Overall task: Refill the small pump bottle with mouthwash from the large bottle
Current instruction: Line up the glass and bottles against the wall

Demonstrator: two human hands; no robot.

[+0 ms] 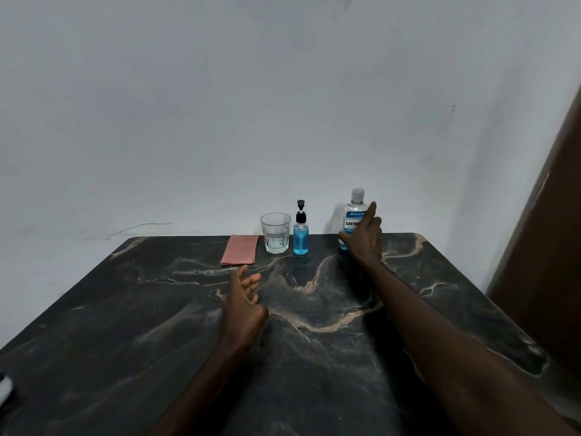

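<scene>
Dark marble table (pixel 157 325): empty glass (pixel 275 232), blue-filled pump bottle (pixel 301 237), large bottle (pixel 352 215) behind spread right hand (pixel 363 239).

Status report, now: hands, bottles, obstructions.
Right hand open, reaching at the large mouthwash bottle, cap on. Left hand open, empty. Small pump bottle upright, pump on. Nothing in the way.

Dim, cool, even light washes the plain white wall (pixel 220 105) grey. The dark veined marble tabletop (pixel 125 325) shows soft shadows, no glare. Wide-angle bending curves its edges; the whole picture is slightly soft.
</scene>
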